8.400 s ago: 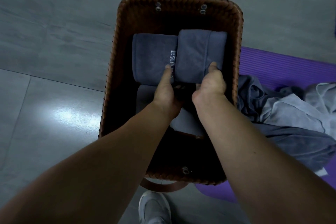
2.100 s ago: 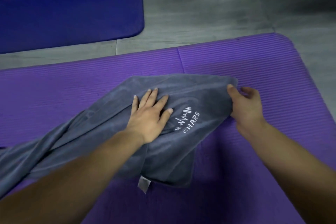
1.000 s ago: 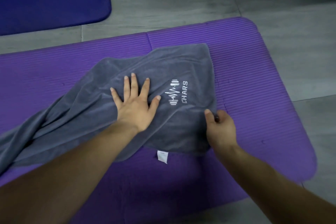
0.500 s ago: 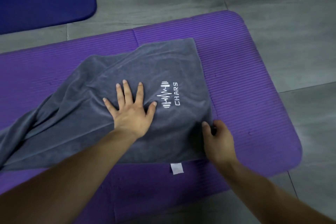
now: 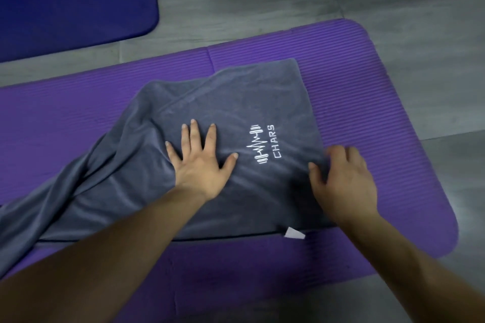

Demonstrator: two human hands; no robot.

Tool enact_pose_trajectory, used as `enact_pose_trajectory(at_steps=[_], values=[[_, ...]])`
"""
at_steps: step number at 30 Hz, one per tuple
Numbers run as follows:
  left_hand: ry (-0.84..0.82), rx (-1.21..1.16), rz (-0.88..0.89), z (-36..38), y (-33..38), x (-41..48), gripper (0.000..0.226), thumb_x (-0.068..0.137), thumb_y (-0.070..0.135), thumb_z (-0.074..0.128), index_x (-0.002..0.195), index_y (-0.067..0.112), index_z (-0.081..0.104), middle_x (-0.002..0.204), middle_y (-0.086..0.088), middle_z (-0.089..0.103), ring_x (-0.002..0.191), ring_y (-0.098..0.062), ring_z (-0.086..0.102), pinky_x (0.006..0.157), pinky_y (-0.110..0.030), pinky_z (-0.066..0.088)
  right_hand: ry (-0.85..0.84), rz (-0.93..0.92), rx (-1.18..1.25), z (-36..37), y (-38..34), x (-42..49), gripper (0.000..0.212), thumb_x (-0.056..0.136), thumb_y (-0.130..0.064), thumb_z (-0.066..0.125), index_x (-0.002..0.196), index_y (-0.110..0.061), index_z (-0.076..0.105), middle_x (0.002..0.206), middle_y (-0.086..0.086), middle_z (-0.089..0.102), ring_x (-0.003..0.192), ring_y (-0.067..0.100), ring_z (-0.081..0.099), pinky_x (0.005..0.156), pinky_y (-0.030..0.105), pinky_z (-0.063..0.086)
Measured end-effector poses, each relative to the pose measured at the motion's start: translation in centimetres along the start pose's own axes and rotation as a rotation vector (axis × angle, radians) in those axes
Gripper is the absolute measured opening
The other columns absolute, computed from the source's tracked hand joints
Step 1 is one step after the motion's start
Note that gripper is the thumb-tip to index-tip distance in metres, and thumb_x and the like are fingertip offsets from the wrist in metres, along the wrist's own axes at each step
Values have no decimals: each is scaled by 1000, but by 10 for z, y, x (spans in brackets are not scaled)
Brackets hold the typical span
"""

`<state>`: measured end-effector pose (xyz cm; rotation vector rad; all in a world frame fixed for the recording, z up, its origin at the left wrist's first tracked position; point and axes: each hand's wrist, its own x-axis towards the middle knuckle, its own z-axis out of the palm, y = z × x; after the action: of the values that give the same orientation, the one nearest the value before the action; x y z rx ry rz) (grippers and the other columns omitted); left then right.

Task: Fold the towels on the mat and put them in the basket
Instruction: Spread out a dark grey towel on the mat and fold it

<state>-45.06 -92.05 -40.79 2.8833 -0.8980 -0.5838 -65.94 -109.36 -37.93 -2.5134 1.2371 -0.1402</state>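
A grey towel (image 5: 236,102) with a white "CHARS" logo lies on the purple mat (image 5: 367,102). Its right part is spread flat; its left part is bunched and trails off the left edge of view. My left hand (image 5: 202,162) presses flat on the towel's middle, fingers spread. My right hand (image 5: 343,181) is blurred and rests over the towel's right edge, fingers relaxed. A white label (image 5: 295,233) sticks out at the towel's near edge. The basket is out of view.
A dark blue mat (image 5: 73,0) lies on the grey floor (image 5: 262,2) at the back left. Bare floor borders the purple mat on the right and near side.
My right hand has let go of the towel's near right corner and moved up along its right edge. The towel's right part lies flatter. My left hand stays pressed down.
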Motion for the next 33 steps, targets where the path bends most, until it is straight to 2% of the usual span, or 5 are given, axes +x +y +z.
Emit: enact_pose_trajectory(at_steps=[4, 9, 15, 24, 33], values=[[145, -111, 41, -21, -20, 7, 70, 98, 58, 44, 155, 22, 28, 170, -9, 8, 157, -25, 5, 125, -55, 1, -238, -258, 251, 18, -54, 23, 16, 94, -38, 60, 92, -23, 62, 89, -6, 58, 85, 21, 59, 74, 36, 51], [274, -99, -143, -66, -94, 18, 66, 94, 43, 61, 149, 15, 39, 164, -16, 27, 151, -35, 24, 122, -53, 17, -385, -510, 358, 39, -147, 48, 20, 92, -38, 63, 98, -20, 70, 90, -1, 70, 86, 20, 66, 82, 38, 54], [9, -299, -208, -113, -216, 16, 40, 90, 38, 73, 122, 15, 63, 115, -11, 70, 107, -30, 65, 96, -42, 51, -453, -689, 417, 65, -273, 76, 17, 92, -31, 69, 105, -20, 72, 99, -5, 67, 85, 11, 65, 86, 28, 52], [-208, -441, -170, -116, -268, 15, 10, 86, 21, 79, 89, 16, 71, 73, 2, 65, 64, -10, 57, 66, -23, 48, -531, -687, 337, 109, -355, 86, 20, 90, -34, 72, 106, -22, 74, 97, -10, 65, 96, 12, 62, 92, 28, 49], [-217, -1252, -221, -136, -305, 30, 22, 99, 12, 61, 79, 17, 56, 70, -3, 60, 61, -14, 53, 56, -25, 44, -707, -586, 426, 117, -399, 84, 16, 87, -36, 78, 96, -23, 76, 88, -14, 73, 82, -1, 65, 83, 18, 49]])
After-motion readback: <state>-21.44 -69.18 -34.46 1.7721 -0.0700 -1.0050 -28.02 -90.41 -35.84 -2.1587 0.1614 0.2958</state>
